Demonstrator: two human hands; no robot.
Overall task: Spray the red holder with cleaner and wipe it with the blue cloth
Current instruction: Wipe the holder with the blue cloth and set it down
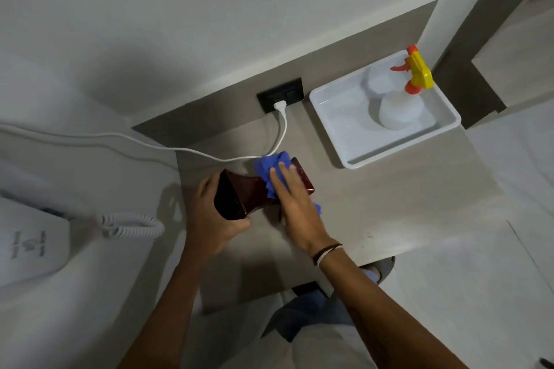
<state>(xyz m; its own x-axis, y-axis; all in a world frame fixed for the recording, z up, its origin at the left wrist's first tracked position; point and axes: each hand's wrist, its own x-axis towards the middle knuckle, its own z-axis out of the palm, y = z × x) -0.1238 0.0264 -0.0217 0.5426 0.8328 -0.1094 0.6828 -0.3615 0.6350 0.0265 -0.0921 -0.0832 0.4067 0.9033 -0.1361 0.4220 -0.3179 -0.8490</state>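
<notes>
Grey counter [389,204] meets the far wall, with bare room near right. A white tray [347,123] with the spray bottle [400,108] sits far right. The red holder [251,192] lies mid-counter, long axis and mouth pointing near-left. The left hand [209,219] grips the mouth end. The right hand [295,204], fingers straight, presses the blue cloth [269,166] on its far end.

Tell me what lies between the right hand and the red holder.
The blue cloth: in the head view, the right hand presses it with straight fingers onto the red holder.
</notes>
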